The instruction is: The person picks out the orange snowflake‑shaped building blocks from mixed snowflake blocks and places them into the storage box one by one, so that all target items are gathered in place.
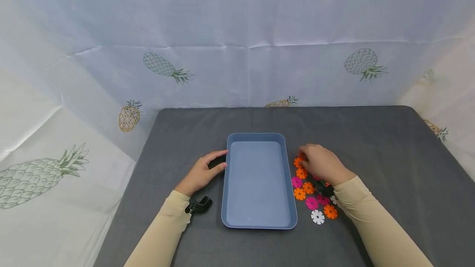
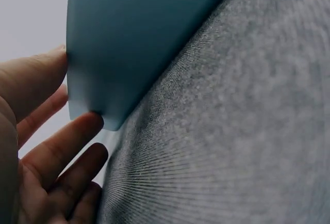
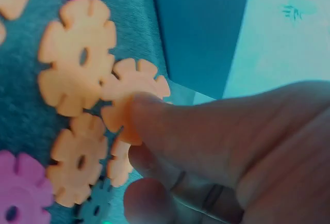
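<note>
A blue rectangular tray [image 1: 259, 184] lies in the middle of the table. My left hand [image 1: 204, 172] is at its left edge, with thumb and fingertips touching the rim; in the left wrist view the fingers [image 2: 62, 144] are loosely extended along the tray's side wall [image 2: 124, 38]. Right of the tray, my right hand [image 1: 320, 163] pinches an orange flower-shaped notched disc [image 3: 136, 77] between thumb and fingers. Other such discs lie under and around that hand: orange [image 1: 299, 194], pink [image 1: 312, 203] and white [image 1: 317, 217] ones.
A dark grey cloth [image 1: 193, 234] covers the table. Behind and beside it hangs a pale curtain [image 1: 237, 77] printed with pineapples. Each wrist wears a black strap, the left one [image 1: 199, 205] showing beside the sleeve.
</note>
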Tool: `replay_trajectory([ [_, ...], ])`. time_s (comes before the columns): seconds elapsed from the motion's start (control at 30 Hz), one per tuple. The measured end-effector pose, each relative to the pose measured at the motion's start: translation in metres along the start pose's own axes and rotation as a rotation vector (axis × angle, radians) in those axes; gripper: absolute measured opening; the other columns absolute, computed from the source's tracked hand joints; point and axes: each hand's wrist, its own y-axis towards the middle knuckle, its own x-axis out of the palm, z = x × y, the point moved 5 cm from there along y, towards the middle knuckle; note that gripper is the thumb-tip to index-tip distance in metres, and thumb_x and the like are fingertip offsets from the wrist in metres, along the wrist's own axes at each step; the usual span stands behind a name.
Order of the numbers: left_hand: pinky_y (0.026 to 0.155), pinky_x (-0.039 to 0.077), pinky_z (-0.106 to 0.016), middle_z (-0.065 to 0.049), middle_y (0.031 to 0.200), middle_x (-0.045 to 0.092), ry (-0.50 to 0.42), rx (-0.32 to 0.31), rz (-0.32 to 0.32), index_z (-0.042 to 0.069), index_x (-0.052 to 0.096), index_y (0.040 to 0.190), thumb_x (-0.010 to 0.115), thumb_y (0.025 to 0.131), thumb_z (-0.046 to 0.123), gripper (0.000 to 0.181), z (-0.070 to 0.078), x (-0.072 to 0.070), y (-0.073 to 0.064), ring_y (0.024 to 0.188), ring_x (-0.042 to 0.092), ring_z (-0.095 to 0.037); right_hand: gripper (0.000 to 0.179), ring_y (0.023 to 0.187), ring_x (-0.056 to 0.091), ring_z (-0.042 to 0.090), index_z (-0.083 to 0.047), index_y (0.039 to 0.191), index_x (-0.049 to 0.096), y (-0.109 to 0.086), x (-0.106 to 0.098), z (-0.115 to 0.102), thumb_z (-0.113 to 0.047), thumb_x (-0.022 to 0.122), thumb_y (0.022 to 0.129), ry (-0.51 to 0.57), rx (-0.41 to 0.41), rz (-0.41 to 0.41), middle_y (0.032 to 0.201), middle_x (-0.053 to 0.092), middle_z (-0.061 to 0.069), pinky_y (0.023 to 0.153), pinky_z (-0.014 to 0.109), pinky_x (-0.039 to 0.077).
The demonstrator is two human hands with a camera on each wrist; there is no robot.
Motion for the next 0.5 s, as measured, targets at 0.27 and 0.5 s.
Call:
replay_trajectory([
  [0.27,0.123,0.032,-0.058,-0.01,0.154,0.057,0.004,-0.028,0.004,0.014,0.06,0.151,0.07,0.104,0.026,0.049,-0.001,0.002,0.0,0.148,0.045,-0.033,0.009,0.061,0.057,0.013,-0.002,0.105,0.075,-0.003,-0.023,0.002,-0.006,0.069,0.1,0.109,0.04,0.068,0.089,0.073,0.007,0.059,0.036,0.052],
  [0.5,0.122,0.032,-0.059,-0.009,0.155,0.056,0.01,-0.035,-0.001,0.015,0.058,0.152,0.069,0.104,0.028,0.05,0.001,0.002,-0.001,0.149,0.044,-0.033,0.012,0.057,0.053,0.015,-0.002,0.11,0.074,0.003,-0.042,-0.012,-0.009,0.067,0.103,0.176,0.032,0.105,0.094,0.073,0.01,0.056,0.034,0.047],
])
